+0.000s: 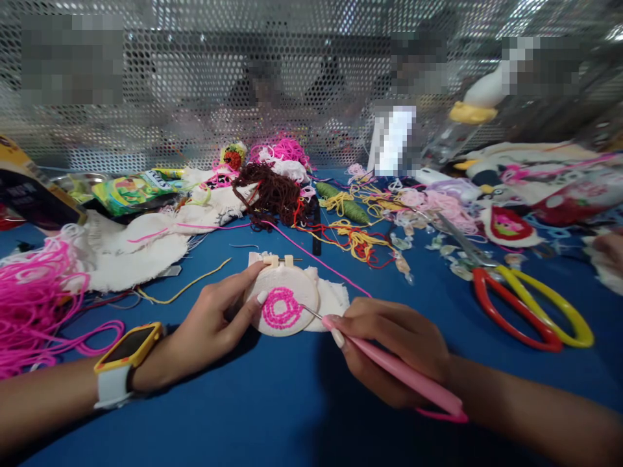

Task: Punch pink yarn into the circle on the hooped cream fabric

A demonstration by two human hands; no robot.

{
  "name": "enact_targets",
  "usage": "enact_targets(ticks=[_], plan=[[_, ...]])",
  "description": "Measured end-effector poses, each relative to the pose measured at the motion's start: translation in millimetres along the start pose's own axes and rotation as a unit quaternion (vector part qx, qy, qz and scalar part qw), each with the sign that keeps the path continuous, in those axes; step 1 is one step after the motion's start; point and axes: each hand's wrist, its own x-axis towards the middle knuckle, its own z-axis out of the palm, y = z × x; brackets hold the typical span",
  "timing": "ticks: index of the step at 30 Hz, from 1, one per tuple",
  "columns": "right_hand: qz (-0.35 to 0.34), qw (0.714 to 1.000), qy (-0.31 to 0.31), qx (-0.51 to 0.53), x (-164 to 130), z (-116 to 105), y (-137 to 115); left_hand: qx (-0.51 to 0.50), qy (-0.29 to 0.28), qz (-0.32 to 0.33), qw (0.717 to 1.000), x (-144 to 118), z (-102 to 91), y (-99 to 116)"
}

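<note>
My left hand (214,324) pinches the rim of the small hoop (282,301), thumb on the cloth and fingers curled behind, holding it low on the blue table (272,402) in front of me. My right hand (394,353) is pressed together around the pink needle tool (389,366), whose metal tip touches the ring of pink stitches (282,308) in the hoop. A strand of pink thread runs from the tool up and back across the table. Beside my right hand lie the scissors (530,305) with red and yellow handles — near, but apart from my fingers. To my left a heap of pink yarn (34,292) spreads out, with white cloth scraps (136,250) behind it. Farther back lie a brown yarn tangle (267,191), yellow and red threads (357,240) and a green snack bag (131,191) — all before a perforated metal screen (195,84).
</note>
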Motion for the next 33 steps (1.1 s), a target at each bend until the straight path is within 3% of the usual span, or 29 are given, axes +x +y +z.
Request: enact_targets(ticks=[7,15,22,33], plan=[[0.003,1.000,-0.017,-0.005,-1,5,1,-0.019,-0.005,-0.005,1.000,0,-0.2,-1],[0.015,0.990,-0.137,0.029,-12,9,17,-0.011,-0.011,-0.004,1.000,0,-1.8,1],[-0.001,0.999,-0.026,0.022,-2,5,5,-0.006,-0.004,0.002,1.000,-1,-1.0,1],[0.016,1.000,0.011,-0.003,2,-5,-3,0.007,-0.014,-0.018,1.000,-1,-1.2,0]])
